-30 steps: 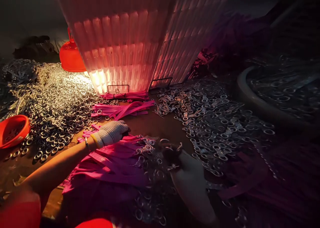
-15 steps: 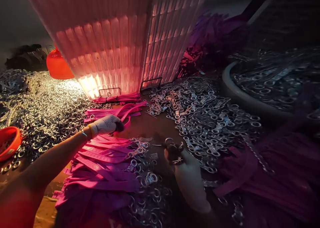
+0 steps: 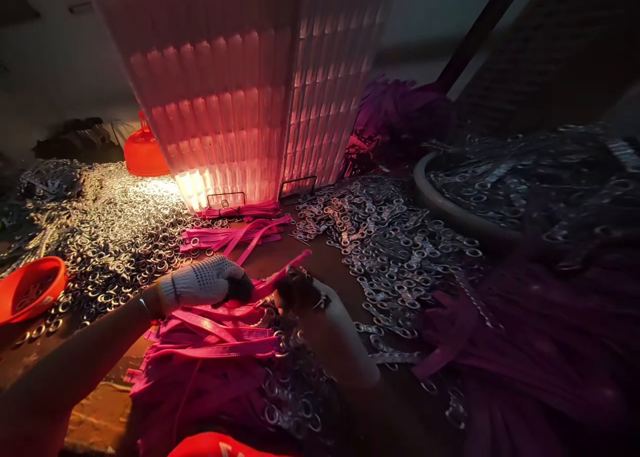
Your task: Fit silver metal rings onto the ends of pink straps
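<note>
My left hand (image 3: 210, 281), in a white knit glove, grips a pink strap (image 3: 283, 272) that sticks up to the right, over a heap of pink straps (image 3: 215, 340) with metal rings at their ends. My right hand (image 3: 305, 295), gloved with dark fingertips, meets the same strap's end and pinches a small metal piece there; shadow hides the detail. Loose metal rings (image 3: 395, 250) lie in a heap just right of the hands.
A tall ribbed translucent container (image 3: 240, 97) glows at the back. More rings (image 3: 110, 223) spread left, with an orange bowl (image 3: 27, 289) and an orange lid (image 3: 143, 153). A round basin (image 3: 450, 210) of metal parts sits right. Dark purple straps (image 3: 525, 350) pile at lower right.
My left hand lifted a pink strap from the heap and moved right; my right hand moved left and up to meet it. The view shifted slightly.
</note>
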### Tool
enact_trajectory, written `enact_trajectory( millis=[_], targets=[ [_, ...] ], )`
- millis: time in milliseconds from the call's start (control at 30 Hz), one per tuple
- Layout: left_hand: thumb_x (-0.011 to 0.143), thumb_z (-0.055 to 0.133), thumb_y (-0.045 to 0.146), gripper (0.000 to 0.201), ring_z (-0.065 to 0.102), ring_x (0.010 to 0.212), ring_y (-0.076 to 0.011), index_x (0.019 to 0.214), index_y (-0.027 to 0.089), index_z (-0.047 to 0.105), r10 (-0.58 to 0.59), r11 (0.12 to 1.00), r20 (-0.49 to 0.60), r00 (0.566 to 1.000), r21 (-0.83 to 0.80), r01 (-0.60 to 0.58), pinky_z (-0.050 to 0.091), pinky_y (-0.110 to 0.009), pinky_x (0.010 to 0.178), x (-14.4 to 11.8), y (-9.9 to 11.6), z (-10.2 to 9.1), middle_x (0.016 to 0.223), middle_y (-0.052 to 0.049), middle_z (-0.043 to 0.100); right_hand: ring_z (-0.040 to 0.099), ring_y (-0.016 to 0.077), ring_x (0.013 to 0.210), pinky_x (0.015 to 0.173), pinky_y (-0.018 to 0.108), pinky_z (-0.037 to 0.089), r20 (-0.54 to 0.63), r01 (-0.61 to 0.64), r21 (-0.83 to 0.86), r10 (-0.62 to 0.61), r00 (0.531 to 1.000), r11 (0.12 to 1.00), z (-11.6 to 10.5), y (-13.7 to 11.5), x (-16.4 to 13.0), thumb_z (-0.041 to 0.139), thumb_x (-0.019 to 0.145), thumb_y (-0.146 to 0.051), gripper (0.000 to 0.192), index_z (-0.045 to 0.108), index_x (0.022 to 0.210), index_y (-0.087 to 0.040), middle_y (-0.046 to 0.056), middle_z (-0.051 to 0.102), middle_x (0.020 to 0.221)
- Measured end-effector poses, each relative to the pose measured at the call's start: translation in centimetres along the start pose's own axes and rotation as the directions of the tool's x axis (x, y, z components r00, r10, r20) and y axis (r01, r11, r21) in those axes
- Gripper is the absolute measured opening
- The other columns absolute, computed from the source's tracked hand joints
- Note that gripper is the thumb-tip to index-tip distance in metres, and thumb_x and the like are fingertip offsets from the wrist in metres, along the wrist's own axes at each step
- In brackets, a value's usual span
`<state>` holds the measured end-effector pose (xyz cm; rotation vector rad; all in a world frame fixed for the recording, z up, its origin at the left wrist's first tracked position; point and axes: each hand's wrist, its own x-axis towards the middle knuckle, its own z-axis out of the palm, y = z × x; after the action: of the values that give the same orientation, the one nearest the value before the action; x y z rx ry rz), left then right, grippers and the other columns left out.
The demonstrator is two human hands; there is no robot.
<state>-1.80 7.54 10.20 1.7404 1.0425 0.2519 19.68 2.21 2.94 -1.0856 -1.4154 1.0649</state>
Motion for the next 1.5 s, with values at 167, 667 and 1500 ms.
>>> enact_trajectory(
  millis=[167,667,1500],
  targets=[
    [0.084,0.060,0.028,0.025,0.041,0.039,-0.0044,0.095,0.011,0.074,-0.071,0.965,-0.049,0.996,-0.255,0.056,0.030,-0.016,0.038,-1.9,1.2,1.4,0.054,0.001,0.058,0.054,0.0158,0.072,0.066,0.028,0.044,0.205,0.107,-0.086,-0.087,0.975,0.991,2.4,-0.5,-1.8,0.054,0.089,-0.029,0.021,0.069,0.081,-0.017,0.002,0.065,0.077],
    [0.083,0.067,0.042,0.033,0.034,0.035,-0.0027,0.095,0.012,0.067,-0.137,0.726,-0.194,0.971,-0.687,-0.035,0.021,-0.016,0.034,-3.7,-0.9,6.2,0.054,0.003,0.054,0.060,0.0202,0.080,0.072,0.030,0.044,0.188,0.319,-0.552,-0.258,0.948,0.771,0.2,-3.1,-4.3,0.053,0.082,-0.011,0.028,0.072,0.101,-0.021,0.006,0.069,0.086],
    [0.082,0.055,0.013,0.014,0.056,0.067,-0.0154,0.088,0.015,0.067,0.216,0.879,-0.151,0.965,0.461,-0.125,0.039,-0.025,0.062,-3.8,-2.4,7.2,0.079,-0.005,0.068,0.049,0.0197,0.071,0.064,0.032,0.032,0.322,0.419,-0.835,-0.301,0.897,0.357,1.7,-0.6,-3.6,0.049,0.070,-0.004,0.022,0.066,0.079,-0.016,0.009,0.063,0.079]
  ],
)
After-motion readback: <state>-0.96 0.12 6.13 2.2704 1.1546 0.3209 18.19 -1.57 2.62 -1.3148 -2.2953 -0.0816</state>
